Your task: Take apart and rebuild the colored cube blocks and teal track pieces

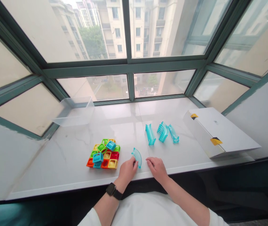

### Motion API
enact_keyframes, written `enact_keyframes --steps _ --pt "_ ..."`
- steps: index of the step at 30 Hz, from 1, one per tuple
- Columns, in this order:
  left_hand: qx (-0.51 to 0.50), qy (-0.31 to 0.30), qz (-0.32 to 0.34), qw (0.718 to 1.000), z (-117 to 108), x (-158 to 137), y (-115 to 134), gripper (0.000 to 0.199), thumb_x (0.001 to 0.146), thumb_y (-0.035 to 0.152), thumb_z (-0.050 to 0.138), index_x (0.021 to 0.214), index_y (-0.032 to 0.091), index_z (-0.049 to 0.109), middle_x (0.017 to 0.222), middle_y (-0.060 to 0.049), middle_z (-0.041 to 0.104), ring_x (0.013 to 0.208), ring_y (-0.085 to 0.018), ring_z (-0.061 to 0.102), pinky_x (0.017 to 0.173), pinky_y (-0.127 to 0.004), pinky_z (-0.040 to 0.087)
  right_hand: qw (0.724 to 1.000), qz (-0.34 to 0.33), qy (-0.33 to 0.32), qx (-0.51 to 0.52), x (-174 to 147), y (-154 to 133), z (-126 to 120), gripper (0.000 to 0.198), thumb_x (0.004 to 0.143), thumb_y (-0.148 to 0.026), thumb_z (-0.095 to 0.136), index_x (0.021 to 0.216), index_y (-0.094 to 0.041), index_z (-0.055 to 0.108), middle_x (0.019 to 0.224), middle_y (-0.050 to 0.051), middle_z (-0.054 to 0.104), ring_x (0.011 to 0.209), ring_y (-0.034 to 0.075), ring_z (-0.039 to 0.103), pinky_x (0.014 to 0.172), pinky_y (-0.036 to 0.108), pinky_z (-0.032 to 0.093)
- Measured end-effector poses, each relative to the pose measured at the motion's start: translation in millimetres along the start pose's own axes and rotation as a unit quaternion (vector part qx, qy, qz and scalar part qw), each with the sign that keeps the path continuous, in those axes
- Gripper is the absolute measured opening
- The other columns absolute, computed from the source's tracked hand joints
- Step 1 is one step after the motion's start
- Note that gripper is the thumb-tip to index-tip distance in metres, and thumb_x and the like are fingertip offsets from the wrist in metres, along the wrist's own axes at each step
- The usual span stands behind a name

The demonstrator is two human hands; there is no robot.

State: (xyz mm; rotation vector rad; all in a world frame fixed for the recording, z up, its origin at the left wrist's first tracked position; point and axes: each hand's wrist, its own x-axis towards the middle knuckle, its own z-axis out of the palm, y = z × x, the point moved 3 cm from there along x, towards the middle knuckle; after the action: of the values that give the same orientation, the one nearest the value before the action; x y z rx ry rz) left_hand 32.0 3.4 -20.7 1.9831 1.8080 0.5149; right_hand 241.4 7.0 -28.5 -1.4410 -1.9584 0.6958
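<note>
My left hand (128,169) pinches the lower end of a curved, clear turquoise track piece (137,155) near the front edge of the sill. To its right, my right hand (157,167) rests by the edge with its fingers curled in; whether anything is inside them cannot be made out. Beyond my hands lie stacked turquoise track pieces: a straight stack (150,134), a curved stack (163,131) and a narrower piece (173,134). Left of my left hand, several coloured square blocks (107,155) sit packed together, with a few blue and green ones on top.
A clear plastic bin (77,111) stands at the back left by the window. On the right is a white box (221,131) with yellow-and-black tabs. The marble sill (61,175) ends at a front edge close to my body; window frames bound its back.
</note>
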Motion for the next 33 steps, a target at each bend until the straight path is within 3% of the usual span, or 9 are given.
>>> enact_keyframes --steps 4,9,16,18,25,29,33 --pt "-0.037 -0.003 0.021 0.999 7 2 16 0.020 0.103 0.037 0.053 0.089 0.026 0.062 0.074 0.000 0.070 0.067 -0.018 0.066 0.062 -0.027 0.036 1.000 0.008 -0.010 -0.010 5 -7 8 0.033 0.107 -0.048 0.051 0.110 -0.025 0.075 0.087 0.003 0.078 0.085 0.023 0.068 0.085 0.036 0.042" --pt "-0.055 0.023 0.034 0.998 14 3 14 0.017 0.104 0.035 0.052 0.102 0.026 0.066 0.084 -0.001 0.074 0.072 -0.018 0.068 0.067 -0.027 0.042 1.000 0.011 0.016 -0.017 8 -4 15 0.024 0.101 -0.039 0.057 0.102 -0.023 0.075 0.078 0.002 0.074 0.077 0.021 0.066 0.081 0.034 0.041" --pt "-0.071 0.017 0.058 0.996 15 3 11 0.031 0.101 0.027 0.054 0.130 0.027 0.063 0.112 -0.005 0.078 0.094 -0.021 0.073 0.081 -0.031 0.052 0.999 0.018 0.021 0.015 7 3 12 0.024 0.101 -0.036 0.054 0.100 -0.024 0.075 0.087 0.003 0.077 0.084 0.022 0.069 0.085 0.035 0.045" --pt "-0.083 0.005 0.075 0.994 14 3 12 0.034 0.098 0.023 0.055 0.131 0.029 0.064 0.117 -0.004 0.078 0.097 -0.021 0.073 0.085 -0.031 0.053 0.999 0.009 0.013 0.030 7 4 11 0.027 0.103 -0.033 0.050 0.096 -0.025 0.075 0.092 0.003 0.078 0.089 0.023 0.070 0.087 0.035 0.046" --pt "-0.126 0.005 0.083 0.989 11 3 11 0.028 0.097 0.018 0.051 0.116 0.027 0.068 0.105 -0.002 0.078 0.082 -0.017 0.070 0.079 -0.028 0.051 1.000 0.018 0.003 0.020 8 4 9 0.032 0.101 -0.037 0.055 0.078 -0.026 0.075 0.083 0.003 0.076 0.086 0.023 0.069 0.087 0.035 0.047" --pt "-0.132 0.004 0.063 0.989 11 3 8 0.023 0.099 0.021 0.047 0.109 0.026 0.066 0.086 0.000 0.074 0.073 -0.016 0.066 0.070 -0.027 0.046 0.996 0.039 0.022 0.071 8 4 9 0.030 0.104 -0.044 0.051 0.098 -0.025 0.074 0.083 0.003 0.077 0.085 0.023 0.070 0.088 0.036 0.049" --pt "-0.128 -0.011 0.075 0.989 10 4 10 0.024 0.098 0.020 0.046 0.109 0.026 0.066 0.085 0.000 0.071 0.073 -0.017 0.064 0.070 -0.027 0.045 0.985 0.082 0.067 0.140 6 10 7 0.032 0.102 -0.048 0.051 0.115 -0.024 0.069 0.085 0.002 0.078 0.081 0.023 0.072 0.080 0.033 0.054"
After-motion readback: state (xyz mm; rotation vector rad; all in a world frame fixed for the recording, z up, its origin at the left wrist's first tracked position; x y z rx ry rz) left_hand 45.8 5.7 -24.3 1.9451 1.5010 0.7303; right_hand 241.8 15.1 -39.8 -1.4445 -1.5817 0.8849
